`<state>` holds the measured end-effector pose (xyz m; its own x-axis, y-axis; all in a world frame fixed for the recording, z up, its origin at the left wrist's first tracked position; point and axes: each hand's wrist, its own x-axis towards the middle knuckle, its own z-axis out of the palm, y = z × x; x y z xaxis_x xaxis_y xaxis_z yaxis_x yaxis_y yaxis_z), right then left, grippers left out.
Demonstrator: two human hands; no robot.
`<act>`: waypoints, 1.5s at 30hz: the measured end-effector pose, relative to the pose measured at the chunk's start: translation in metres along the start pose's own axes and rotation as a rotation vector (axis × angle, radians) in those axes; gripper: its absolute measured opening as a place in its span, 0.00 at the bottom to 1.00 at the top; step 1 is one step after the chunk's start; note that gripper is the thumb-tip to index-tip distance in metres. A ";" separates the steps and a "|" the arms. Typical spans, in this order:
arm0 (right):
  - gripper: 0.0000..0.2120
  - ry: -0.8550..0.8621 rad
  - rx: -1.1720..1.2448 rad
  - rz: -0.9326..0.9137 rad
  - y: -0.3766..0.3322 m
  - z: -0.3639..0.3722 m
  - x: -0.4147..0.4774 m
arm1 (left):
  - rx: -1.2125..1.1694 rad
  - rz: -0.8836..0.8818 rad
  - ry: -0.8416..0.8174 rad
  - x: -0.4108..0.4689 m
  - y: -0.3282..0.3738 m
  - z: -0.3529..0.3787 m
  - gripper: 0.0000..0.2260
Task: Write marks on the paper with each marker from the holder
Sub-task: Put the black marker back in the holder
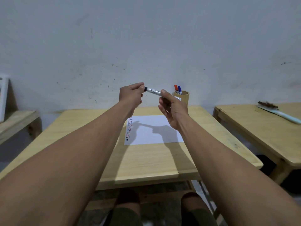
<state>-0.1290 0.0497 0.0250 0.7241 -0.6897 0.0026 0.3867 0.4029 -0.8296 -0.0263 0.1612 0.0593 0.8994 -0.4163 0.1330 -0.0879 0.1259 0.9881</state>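
I note rows of marks at the paper [153, 129] edge. My right hand [172, 108] grips the black marker [154, 92]; left hand [131, 95] pinches its cap. Red and blue markers [177, 89] sit in the holder [184, 97].

We count three markers: one black-capped marker [154, 92] in our two hands, a red one [176, 88] and a blue one [179, 89] in the single holder [184, 97] at the table's [146, 160] far edge. One paper [156, 132].
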 end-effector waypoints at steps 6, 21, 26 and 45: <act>0.13 -0.116 -0.434 -0.087 -0.009 -0.012 0.003 | 0.041 0.040 -0.007 0.003 0.004 0.002 0.11; 0.03 -0.221 -0.796 -0.227 -0.012 -0.022 0.011 | 0.322 0.185 -0.051 0.019 0.005 0.025 0.10; 0.03 -0.198 -0.836 -0.240 -0.021 -0.029 0.028 | 0.294 0.198 -0.076 0.026 0.005 0.045 0.08; 0.05 0.092 -1.005 -0.346 -0.078 -0.080 0.144 | 0.512 0.065 -0.175 0.091 -0.075 0.131 0.30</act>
<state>-0.1005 -0.1292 0.0457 0.6034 -0.7309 0.3189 -0.1160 -0.4761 -0.8717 0.0064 -0.0043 0.0078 0.8045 -0.5713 0.1623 -0.3771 -0.2801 0.8828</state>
